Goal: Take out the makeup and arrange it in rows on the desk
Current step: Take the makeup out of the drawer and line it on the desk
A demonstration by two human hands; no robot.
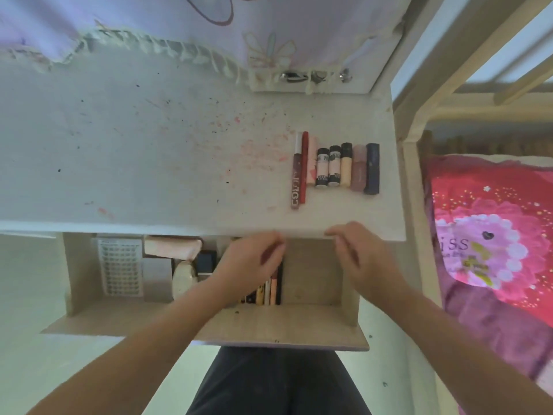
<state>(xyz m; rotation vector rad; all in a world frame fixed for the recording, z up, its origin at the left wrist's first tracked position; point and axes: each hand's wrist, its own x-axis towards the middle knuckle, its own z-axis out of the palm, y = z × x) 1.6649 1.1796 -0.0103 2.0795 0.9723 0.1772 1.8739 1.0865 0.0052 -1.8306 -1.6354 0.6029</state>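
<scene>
- Head view: left hand (pixel 251 259) curls over makeup sticks (pixel 270 290) in the open drawer (pixel 284 324); grip unclear.
- Right hand (pixel 359 259) hovers loosely curled, empty.
- Eight makeup tubes (pixel 335 167) lie side by side on the counter (pixel 149 145).

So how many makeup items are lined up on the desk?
8, side by side in one row at the desk's right end. More remain in the drawer, partly hidden by the hands.

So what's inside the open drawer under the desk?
In the drawer: a white grid tray, a pink pouch, a dark box and upright makeup sticks. The left hand covers the sticks' tops; the desk hides the back.
</scene>
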